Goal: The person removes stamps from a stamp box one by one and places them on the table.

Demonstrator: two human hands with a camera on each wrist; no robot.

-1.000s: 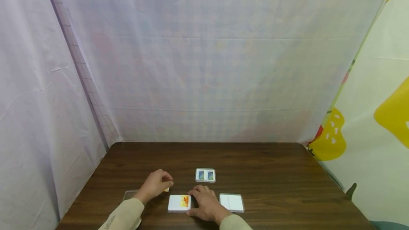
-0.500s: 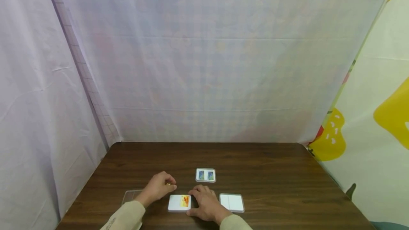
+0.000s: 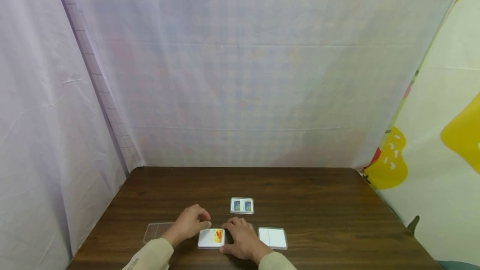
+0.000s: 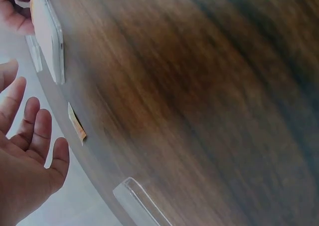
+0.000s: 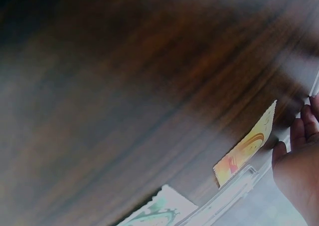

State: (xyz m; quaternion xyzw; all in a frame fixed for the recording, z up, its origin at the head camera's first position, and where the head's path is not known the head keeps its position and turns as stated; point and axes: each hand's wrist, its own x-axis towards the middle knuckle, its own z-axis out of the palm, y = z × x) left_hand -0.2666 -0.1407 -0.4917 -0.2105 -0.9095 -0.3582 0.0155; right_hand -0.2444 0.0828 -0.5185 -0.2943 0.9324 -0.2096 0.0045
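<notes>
At the middle front of the table my right hand (image 3: 241,238) grips the right side of a stamp case (image 3: 205,238), thumb and fingers at its corners. A yellow-orange stamp shows on the right half of its white insert; the left half is plain white. My left hand (image 3: 191,222) hovers at the case's far left corner, thumb and index finger close, with nothing visible between them. In the left wrist view, a narrow stamp (image 4: 77,123) lies beyond its spread fingers. The right wrist view shows a yellow stamp (image 5: 244,148) and a green stamp (image 5: 159,211), hidden from the head view.
Left of my hands lies a clear cover (image 3: 151,231), partly behind the left wrist. Farther back is a case with two blue-green stamps (image 3: 241,206). A case with a plain white insert (image 3: 272,238) sits right of my right hand. Pale curtains stand behind the table (image 3: 318,207).
My left hand has moved right and slightly nearer, up to the case, uncovering more of the clear cover. The orange bit seen at its fingers is out of sight. My right hand stays put.
</notes>
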